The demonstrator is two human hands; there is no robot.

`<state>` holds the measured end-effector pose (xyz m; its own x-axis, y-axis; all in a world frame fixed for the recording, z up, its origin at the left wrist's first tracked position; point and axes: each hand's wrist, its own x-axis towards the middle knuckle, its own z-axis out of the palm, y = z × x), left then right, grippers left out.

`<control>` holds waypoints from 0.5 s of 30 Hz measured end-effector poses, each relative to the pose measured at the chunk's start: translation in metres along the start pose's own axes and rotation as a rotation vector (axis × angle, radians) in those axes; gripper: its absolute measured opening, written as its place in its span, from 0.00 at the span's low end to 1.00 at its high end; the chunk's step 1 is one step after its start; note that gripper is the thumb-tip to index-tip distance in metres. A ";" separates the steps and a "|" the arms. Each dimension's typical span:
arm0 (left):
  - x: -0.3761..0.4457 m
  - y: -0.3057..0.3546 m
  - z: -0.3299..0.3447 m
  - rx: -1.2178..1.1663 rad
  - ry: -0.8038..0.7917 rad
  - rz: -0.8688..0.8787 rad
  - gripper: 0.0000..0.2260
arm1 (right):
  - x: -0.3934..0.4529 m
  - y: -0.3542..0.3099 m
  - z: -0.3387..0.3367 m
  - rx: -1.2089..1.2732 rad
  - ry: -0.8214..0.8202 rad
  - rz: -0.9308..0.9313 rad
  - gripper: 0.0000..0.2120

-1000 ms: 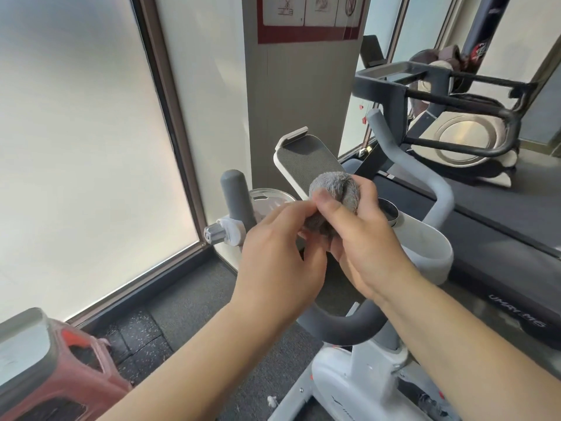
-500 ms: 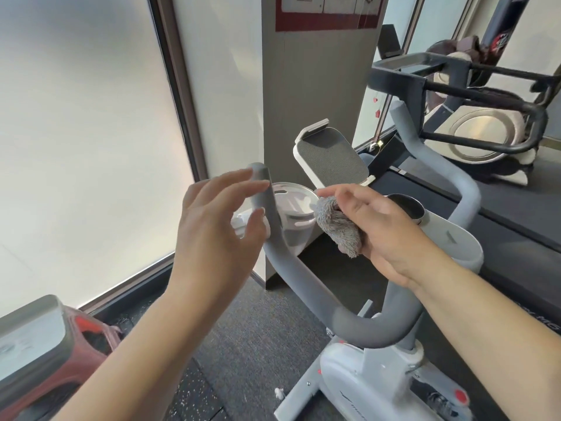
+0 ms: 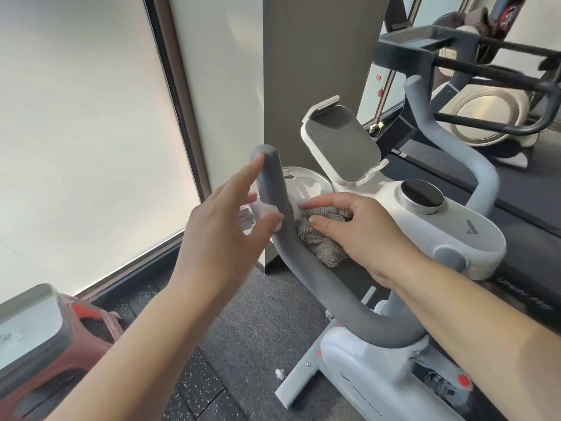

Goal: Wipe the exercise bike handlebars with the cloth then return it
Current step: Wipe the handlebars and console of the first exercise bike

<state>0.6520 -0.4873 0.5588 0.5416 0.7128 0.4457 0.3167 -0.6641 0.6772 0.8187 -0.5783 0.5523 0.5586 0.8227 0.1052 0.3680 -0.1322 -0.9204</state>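
From the head camera, the right hand [image 3: 368, 235] grasps a bunched, fluffy grey cloth [image 3: 323, 238], pressing it against the inner side of the grey padded handlebar [image 3: 306, 268]. The left hand [image 3: 226, 226] hovers with fingers spread and relaxed beside the bar's upright end.

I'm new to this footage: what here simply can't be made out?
- Head view: underside of the cloth, covered by the right hand and handlebar.
- Left hand: motion-blurred; handlebar contact unclear.
- Red object: cut off by the left edge.
- Bike base: cut off below.
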 end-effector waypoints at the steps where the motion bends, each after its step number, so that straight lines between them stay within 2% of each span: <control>1: 0.000 -0.001 0.000 -0.001 -0.001 0.002 0.31 | -0.001 -0.001 0.001 0.005 -0.010 0.004 0.10; 2: 0.001 -0.002 -0.001 -0.001 -0.001 0.002 0.31 | -0.002 -0.001 0.000 0.011 -0.037 0.019 0.10; 5: 0.001 -0.004 -0.001 0.010 0.000 0.004 0.32 | -0.007 0.001 -0.010 -0.026 -0.209 0.093 0.25; 7: 0.002 -0.005 0.000 0.015 0.001 0.008 0.32 | -0.009 0.002 -0.015 -0.019 -0.256 0.107 0.28; 10: 0.002 -0.007 0.000 0.010 -0.002 0.014 0.31 | -0.010 0.002 -0.018 0.072 -0.246 0.092 0.24; 15: 0.002 -0.007 0.000 0.006 -0.005 0.022 0.32 | -0.009 0.000 -0.024 0.027 -0.202 0.053 0.16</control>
<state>0.6507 -0.4813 0.5548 0.5524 0.6966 0.4579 0.3094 -0.6814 0.6633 0.8314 -0.5990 0.5608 0.4157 0.9093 -0.0190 0.3199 -0.1657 -0.9328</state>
